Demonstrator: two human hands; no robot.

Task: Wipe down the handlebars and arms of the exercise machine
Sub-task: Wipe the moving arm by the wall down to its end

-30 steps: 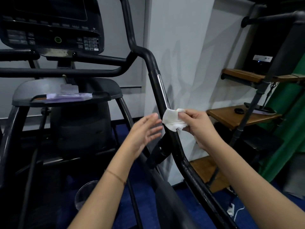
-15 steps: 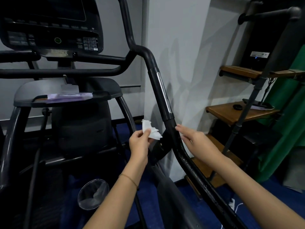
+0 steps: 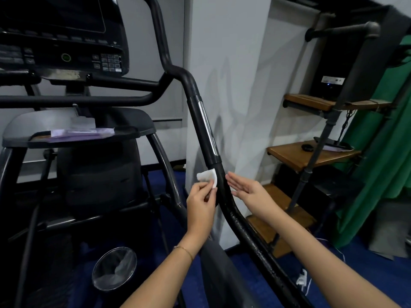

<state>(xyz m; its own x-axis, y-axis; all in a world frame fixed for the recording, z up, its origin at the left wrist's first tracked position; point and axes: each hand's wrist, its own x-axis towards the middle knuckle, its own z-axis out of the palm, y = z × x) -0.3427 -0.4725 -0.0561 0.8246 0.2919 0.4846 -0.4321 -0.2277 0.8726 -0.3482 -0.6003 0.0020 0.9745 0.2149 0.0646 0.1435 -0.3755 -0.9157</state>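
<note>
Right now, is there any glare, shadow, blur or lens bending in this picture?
Head view: glare streaks the silver grip strip on the black tubular machine arm; head view: soft grey shadows cross the white pillar; head view: the white crumpled wipe looks sharp; head view: the grey pipe shelf post tilts from wide-angle distortion.

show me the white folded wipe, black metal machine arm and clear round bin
white folded wipe [image 3: 206,176]: head view, middle
black metal machine arm [image 3: 202,130]: head view, grip section
clear round bin [image 3: 94,270]: head view, left rim

machine arm [image 3: 242,221] black, glossy, rough chipped paint; grip [image 3: 201,121] matt rubber with shiny metal strip; wipe [image 3: 208,177] white soft paper; shelves [image 3: 298,155] brown wood.
</note>
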